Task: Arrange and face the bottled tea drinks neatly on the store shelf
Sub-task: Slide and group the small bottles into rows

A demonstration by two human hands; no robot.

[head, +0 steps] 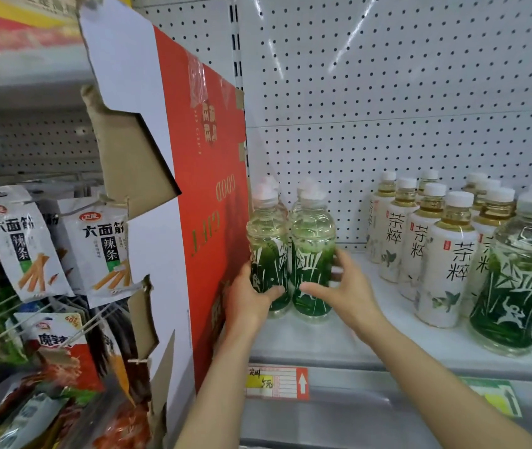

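Head view: left hand (pixel 251 296) and right hand (pixel 348 286) each wrap a green-label bottle (pixel 269 270), the pair (pixel 311 270) upright, touching on shelf (pixel 339 338).

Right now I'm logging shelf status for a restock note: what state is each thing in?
Left green-label bottle: upright, capped, gripped by left hand.
Right green-label bottle: upright, capped, right hand around it.
White-label tea bottles: upright, capped, labels facing out.
Large green-label bottle: upright, capped, at the shelf front.
Red carton: standing on end, flaps torn open.
Price tag: fixed on the shelf edge.
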